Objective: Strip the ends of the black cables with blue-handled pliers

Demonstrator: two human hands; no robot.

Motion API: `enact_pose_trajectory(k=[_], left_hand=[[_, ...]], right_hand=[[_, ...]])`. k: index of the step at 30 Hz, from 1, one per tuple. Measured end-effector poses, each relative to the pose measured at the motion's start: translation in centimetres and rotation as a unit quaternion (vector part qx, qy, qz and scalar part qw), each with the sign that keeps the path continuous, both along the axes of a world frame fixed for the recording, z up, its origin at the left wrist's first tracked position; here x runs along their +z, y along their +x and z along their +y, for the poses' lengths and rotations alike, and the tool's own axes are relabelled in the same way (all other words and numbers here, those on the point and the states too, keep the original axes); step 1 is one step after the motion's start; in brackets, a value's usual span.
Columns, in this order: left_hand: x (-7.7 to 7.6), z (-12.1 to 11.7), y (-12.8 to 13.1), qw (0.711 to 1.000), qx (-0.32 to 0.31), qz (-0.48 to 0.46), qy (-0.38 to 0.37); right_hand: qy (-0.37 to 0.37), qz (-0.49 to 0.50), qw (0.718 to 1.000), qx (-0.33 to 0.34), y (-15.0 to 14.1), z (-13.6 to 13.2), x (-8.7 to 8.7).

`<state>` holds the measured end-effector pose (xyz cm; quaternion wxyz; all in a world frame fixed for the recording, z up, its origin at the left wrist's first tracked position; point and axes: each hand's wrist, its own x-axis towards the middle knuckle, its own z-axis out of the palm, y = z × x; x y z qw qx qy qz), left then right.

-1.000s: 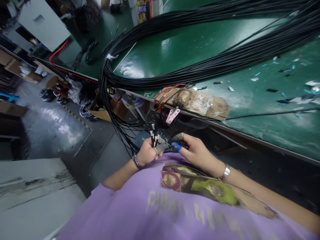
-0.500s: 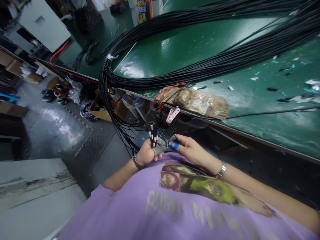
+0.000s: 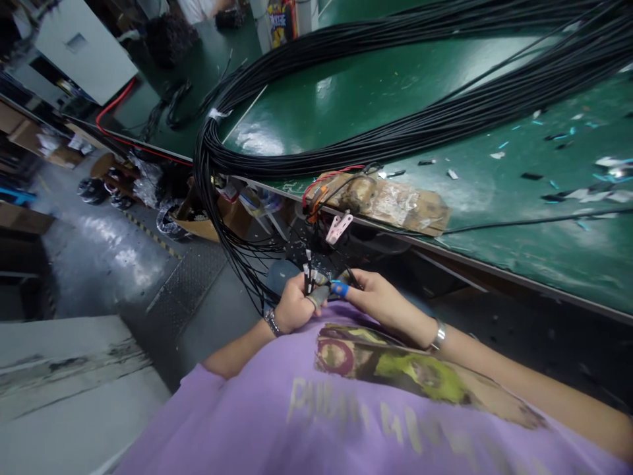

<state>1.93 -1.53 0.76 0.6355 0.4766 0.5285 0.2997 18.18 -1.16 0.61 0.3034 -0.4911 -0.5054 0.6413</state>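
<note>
My left hand [image 3: 293,307], a grey cover on its thumb, is closed round several black cables. Their short ends [image 3: 308,276] with white tips stick up above the fingers. My right hand [image 3: 383,300], with blue tape on its thumb, is pinched right beside the left thumb. Thin light-blue wires [image 3: 335,281] show at its fingertips; what else it grips is hidden. Both hands are in front of the purple shirt, below the bench edge. From the left hand the black cables [image 3: 237,254] rise to the large black cable coil [image 3: 297,161] on the green bench.
A wooden block [image 3: 395,201] with tape lies at the edge of the green bench [image 3: 316,119], a pink clip [image 3: 339,227] by its left end. Cable scraps [image 3: 568,194] litter the bench's right side. A cardboard box [image 3: 198,221] stands below; another person's arm [image 3: 210,8] shows at the back.
My left hand has turned slightly, and the white-tipped cable ends have shifted a little to the right. The thumbs are closer together, and a light-blue wire shows more plainly between them.
</note>
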Motion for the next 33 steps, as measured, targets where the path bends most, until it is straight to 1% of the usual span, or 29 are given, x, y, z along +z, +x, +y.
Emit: enact_pose_trajectory(k=[3, 6, 8, 11, 13, 15, 17, 20, 22, 23, 24, 25, 27, 28, 29, 31, 33], left_hand=[[-0.1, -0.1, 0.1, 1.000, 0.007, -0.006, -0.015], [0.1, 0.0, 0.0, 0.999, 0.005, -0.016, -0.029], [0.2, 0.1, 0.0, 0.999, 0.011, -0.020, -0.028], [0.1, 0.2, 0.0, 0.999, 0.020, -0.023, -0.025], [-0.1, 0.3, -0.1, 0.999, 0.012, -0.029, -0.027], [-0.3, 0.4, -0.4, 0.998, -0.017, -0.043, -0.034], [-0.6, 0.7, -0.9, 0.994, -0.063, -0.069, -0.052], [-0.7, 1.3, -1.6, 0.975, -0.146, -0.119, -0.115], [-0.7, 1.6, -1.7, 0.959, -0.187, -0.140, -0.159], [-0.7, 1.7, -1.7, 0.956, -0.192, -0.144, -0.170], [-0.8, 1.8, -1.5, 0.957, -0.186, -0.143, -0.169], [-0.9, 1.7, -1.4, 0.963, -0.167, -0.137, -0.159], [-1.2, 1.4, -1.0, 0.979, -0.115, -0.116, -0.119], [-1.3, 1.2, -0.9, 0.986, -0.089, -0.103, -0.095], [-1.5, 1.0, -0.7, 0.991, -0.068, -0.090, -0.074], [-1.5, 0.6, -0.6, 0.997, -0.035, -0.064, -0.038], [-1.2, 0.3, -0.4, 0.999, -0.013, -0.034, -0.002]], right_hand=[[-0.031, -0.006, 0.999, 0.005, -0.2, 0.1, -0.4], [-0.026, -0.029, 0.999, 0.019, 0.1, 0.3, -0.5], [0.002, -0.041, 0.999, 0.012, 0.5, 0.3, -0.4], [0.065, -0.042, 0.997, -0.015, 0.9, 0.3, -0.3], [0.097, -0.041, 0.994, -0.020, 0.9, 0.3, -0.2], [0.120, -0.042, 0.992, -0.009, 0.9, 0.4, -0.2], [0.145, -0.040, 0.989, 0.008, 0.8, 0.5, -0.1], [0.172, -0.027, 0.984, 0.033, 0.8, 0.5, 0.1], [0.166, -0.014, 0.985, 0.039, 0.7, 0.5, 0.2], [0.151, -0.004, 0.988, 0.036, 0.6, 0.4, 0.3], [0.130, 0.009, 0.991, 0.030, 0.5, 0.4, 0.3], [0.106, 0.021, 0.994, 0.021, 0.5, 0.3, 0.3], [0.066, 0.034, 0.997, 0.006, 0.3, 0.2, 0.2], [0.061, 0.029, 0.998, 0.004, 0.3, 0.1, 0.2], [0.068, 0.013, 0.998, 0.006, 0.3, 0.1, 0.2], [0.108, -0.044, 0.993, 0.017, 0.5, -0.2, 0.4], [0.168, -0.134, 0.976, 0.034, 0.7, -0.4, 0.8]])
